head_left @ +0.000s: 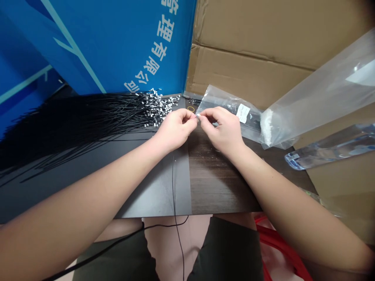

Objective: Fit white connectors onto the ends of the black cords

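Note:
My left hand (pixel 177 130) and my right hand (pixel 224 130) meet above the table, fingertips almost touching. Between the pinched thumbs and index fingers is a tiny white connector (pixel 198 115), mostly covered by the fingertips. Both hands are closed on it. A thin black wire (pixel 173 183) runs from below my left hand over the table edge and hangs between the knees; its link to the connector is hidden. Left of my hands lies a large bundle of black wires (pixel 88 113), with many white connectors (pixel 156 107) on their near ends.
A clear plastic bag (pixel 219 99) with a white label lies behind my right hand. Further right are a long translucent bag (pixel 319 82) and a clear plastic bottle (pixel 331 146). A blue panel (pixel 117 39) and cardboard (pixel 249 31) stand behind the table (pixel 219 183).

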Available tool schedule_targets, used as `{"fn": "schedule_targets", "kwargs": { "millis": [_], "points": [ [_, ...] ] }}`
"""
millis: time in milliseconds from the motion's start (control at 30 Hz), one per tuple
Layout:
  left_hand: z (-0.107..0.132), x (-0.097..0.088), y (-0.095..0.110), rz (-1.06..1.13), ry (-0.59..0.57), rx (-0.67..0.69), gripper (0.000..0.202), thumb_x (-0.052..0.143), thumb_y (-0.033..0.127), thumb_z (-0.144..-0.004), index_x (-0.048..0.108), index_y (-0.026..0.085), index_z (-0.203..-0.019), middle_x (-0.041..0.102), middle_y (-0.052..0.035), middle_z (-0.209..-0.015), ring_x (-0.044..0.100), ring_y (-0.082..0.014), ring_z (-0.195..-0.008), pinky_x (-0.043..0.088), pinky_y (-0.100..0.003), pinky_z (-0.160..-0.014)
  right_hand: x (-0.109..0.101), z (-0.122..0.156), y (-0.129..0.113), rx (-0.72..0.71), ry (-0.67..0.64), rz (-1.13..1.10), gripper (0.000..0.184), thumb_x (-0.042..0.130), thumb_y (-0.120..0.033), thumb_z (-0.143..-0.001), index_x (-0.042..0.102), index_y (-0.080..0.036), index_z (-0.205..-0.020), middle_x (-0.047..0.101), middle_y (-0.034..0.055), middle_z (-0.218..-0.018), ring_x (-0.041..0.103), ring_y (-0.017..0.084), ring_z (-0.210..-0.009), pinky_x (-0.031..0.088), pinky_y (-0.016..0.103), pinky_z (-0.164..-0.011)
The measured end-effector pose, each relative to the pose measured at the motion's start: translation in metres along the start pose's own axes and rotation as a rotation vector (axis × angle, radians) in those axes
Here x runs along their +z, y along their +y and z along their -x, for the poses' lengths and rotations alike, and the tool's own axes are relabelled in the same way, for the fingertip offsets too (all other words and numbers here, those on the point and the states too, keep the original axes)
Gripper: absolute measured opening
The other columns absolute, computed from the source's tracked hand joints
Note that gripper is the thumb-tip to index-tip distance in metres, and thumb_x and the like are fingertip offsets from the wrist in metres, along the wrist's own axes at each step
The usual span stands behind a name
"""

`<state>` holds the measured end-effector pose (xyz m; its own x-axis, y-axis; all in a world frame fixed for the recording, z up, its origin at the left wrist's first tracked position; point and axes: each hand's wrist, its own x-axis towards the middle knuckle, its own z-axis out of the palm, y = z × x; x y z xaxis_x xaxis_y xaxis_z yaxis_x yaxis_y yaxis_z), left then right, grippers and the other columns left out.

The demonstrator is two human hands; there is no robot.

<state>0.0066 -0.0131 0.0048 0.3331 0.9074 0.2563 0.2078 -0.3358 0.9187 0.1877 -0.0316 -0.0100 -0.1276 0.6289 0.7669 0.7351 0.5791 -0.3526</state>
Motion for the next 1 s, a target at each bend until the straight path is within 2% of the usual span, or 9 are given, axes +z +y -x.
{"fn": "schedule_targets", "kwargs": {
  "millis": [300, 667, 1000],
  "points": [
    [0.0011, 0.0015, 0.0023, 0.012, 0.005, -0.009, 0.017, 0.066, 0.031, -0.093, 0.062, 0.019, -0.082, 0.060, 0.0007, -0.071, 0.053, -0.0147, -0.068, 0.041, -0.029, -0.067, 0.0019, 0.0008, -0.0023, 0.024, 0.019, -0.013, 0.011, 0.065, -0.022, -0.097, 0.074, -0.023, -0.091, 0.078, 0.0035, -0.088, 0.069, 0.019, -0.076, 0.055, 0.035, -0.073],
    [0.0010, 0.0045, 0.0018, 0.248, 0.017, -0.098, 0.016, 0.071, 0.026, -0.088, 0.060, 0.019, -0.078, 0.057, 0.0027, -0.068, 0.051, -0.0104, -0.057, 0.041, -0.027, -0.058, 0.0026, 0.0007, -0.0017, 0.015, 0.037, -0.022, 0.011, 0.065, -0.021, -0.097, 0.073, -0.023, -0.089, 0.078, 0.0031, -0.087, 0.069, 0.019, -0.076, 0.055, 0.034, -0.073],
    [-0.0007, 0.0029, 0.0015, 0.351, -0.009, -0.133, 0.021, 0.073, 0.026, -0.082, 0.059, 0.019, -0.069, 0.055, 0.0020, -0.060, 0.050, -0.0099, -0.055, 0.040, -0.026, -0.056, -0.0012, -0.0003, 0.0007, -0.085, -0.007, 0.008, 0.013, 0.060, -0.021, -0.101, 0.072, -0.024, -0.095, 0.079, 0.0057, -0.095, 0.072, 0.022, -0.087, 0.056, 0.037, -0.080]
  ]
}}
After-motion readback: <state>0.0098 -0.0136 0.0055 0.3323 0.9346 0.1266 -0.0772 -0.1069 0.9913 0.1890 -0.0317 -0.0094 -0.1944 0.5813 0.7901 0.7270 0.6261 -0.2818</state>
